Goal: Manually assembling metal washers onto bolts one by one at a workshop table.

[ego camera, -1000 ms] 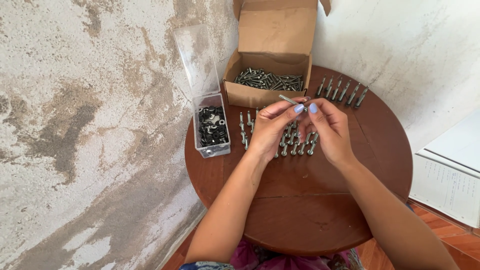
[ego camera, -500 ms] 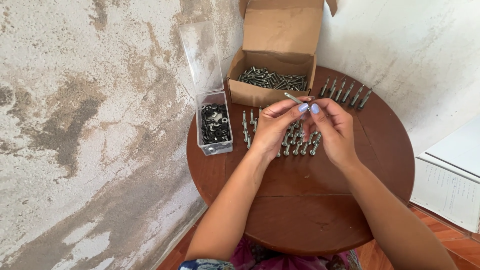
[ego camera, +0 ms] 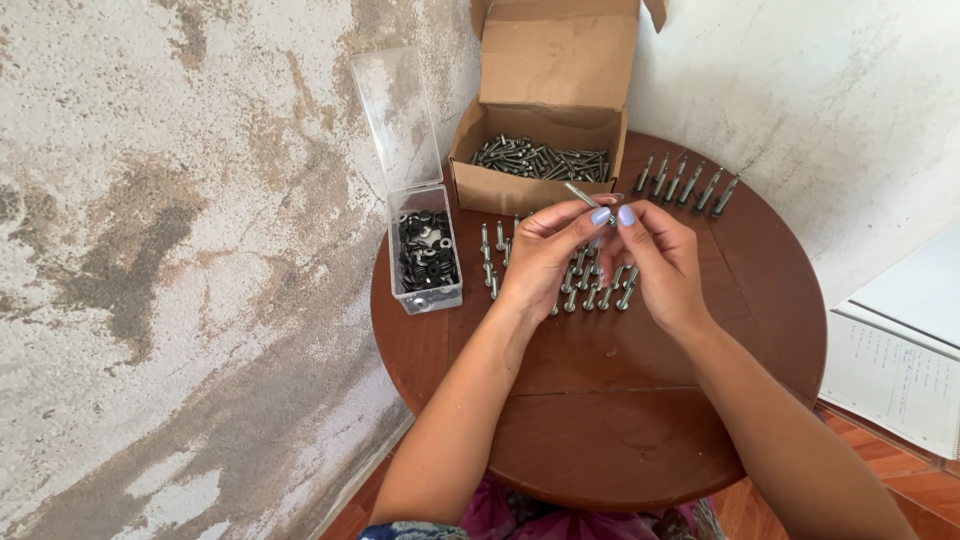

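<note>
Pinching one screw [ego camera: 585, 196] between two hands [ego camera: 605, 262].

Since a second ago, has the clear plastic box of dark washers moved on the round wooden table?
No. The clear plastic box of dark washers remains left of the open cardboard box.

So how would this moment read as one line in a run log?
hands: left hand and right hand pinch one screw | below: screws standing on round table | behind: cardboard box of screws | left: clear washer box
</note>
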